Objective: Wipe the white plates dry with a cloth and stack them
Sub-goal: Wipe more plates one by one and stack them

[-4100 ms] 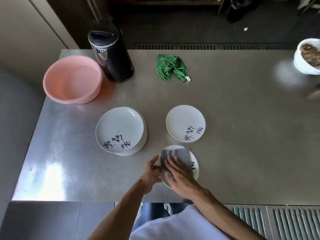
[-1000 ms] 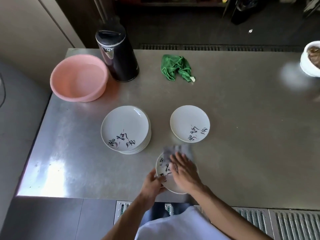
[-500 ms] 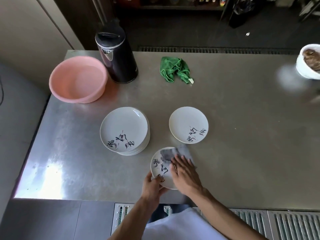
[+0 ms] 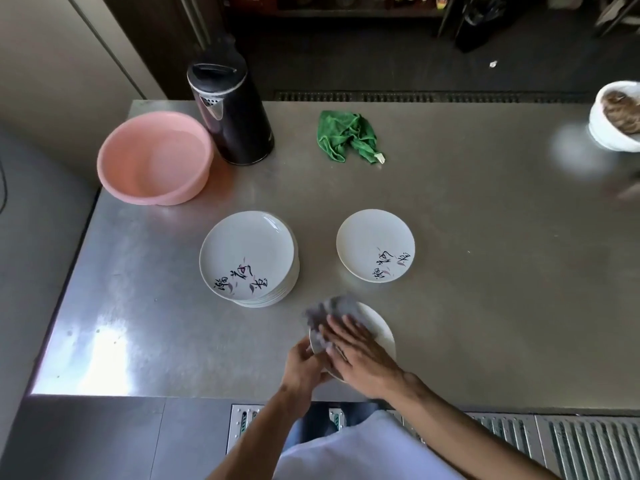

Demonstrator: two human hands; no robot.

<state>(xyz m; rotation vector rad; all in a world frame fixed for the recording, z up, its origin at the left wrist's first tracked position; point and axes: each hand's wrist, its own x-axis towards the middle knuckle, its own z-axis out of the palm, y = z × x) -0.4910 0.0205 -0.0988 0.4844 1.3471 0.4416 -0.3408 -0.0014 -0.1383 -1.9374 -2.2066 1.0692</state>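
Observation:
Near the table's front edge my left hand (image 4: 304,362) grips the left rim of a white plate (image 4: 379,332). My right hand (image 4: 360,353) lies flat on a grey cloth (image 4: 329,311) and presses it onto that plate with straight fingers. The cloth covers the plate's left part and hangs past its far rim. A stack of white plates with black script (image 4: 249,259) stands to the left. A single white plate (image 4: 375,249) lies on the table behind my hands.
A pink basin (image 4: 156,157) and a black kettle (image 4: 230,114) stand at the back left of the steel table (image 4: 502,271). A crumpled green cloth (image 4: 346,136) lies at the back middle. A white bowl (image 4: 616,121) with food sits at the far right edge.
My right hand has slid the grey cloth from the plate's right part over to its left, covering the script. The plate has turned in my left hand.

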